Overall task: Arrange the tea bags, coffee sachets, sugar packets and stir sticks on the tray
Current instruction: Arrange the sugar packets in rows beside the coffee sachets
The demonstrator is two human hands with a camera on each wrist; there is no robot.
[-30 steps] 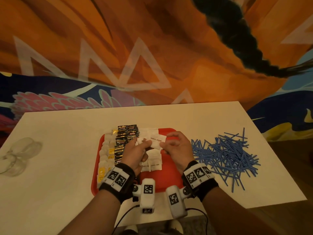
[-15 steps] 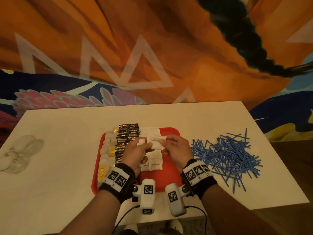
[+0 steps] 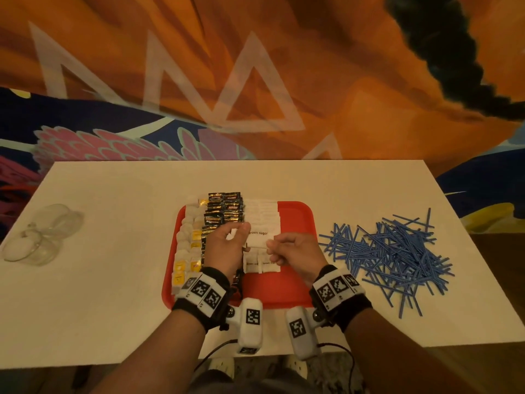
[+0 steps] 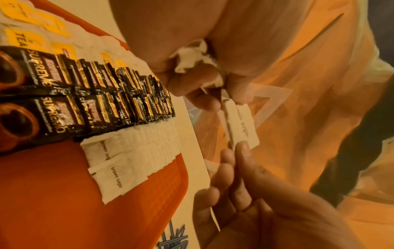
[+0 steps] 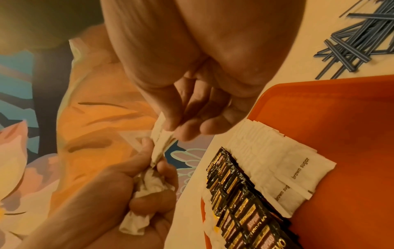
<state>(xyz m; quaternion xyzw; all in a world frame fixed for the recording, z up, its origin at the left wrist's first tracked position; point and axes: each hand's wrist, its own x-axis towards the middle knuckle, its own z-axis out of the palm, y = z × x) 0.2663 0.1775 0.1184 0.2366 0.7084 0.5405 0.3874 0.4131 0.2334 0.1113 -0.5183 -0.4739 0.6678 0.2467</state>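
Midway: sugar packets going down, stir sticks (image 3: 397,251) untouched on the table (image 3: 113,223).
Both hands pinch one white "brown sugar" packet (image 3: 260,237) above the red tray (image 3: 295,217): left hand (image 3: 227,248) by thumb and fingers, seemingly with more crumpled packets in its palm, right hand (image 3: 295,251) by fingertips. Next, lay it flat, overlapping the sugar row (image 5: 283,168) beside the coffee sachets (image 3: 224,211) and tea bags (image 3: 189,243).

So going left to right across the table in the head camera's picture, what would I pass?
Clear glass cups → tea bags → black coffee sachets → white sugar packets → bare red tray → blue stir sticks.
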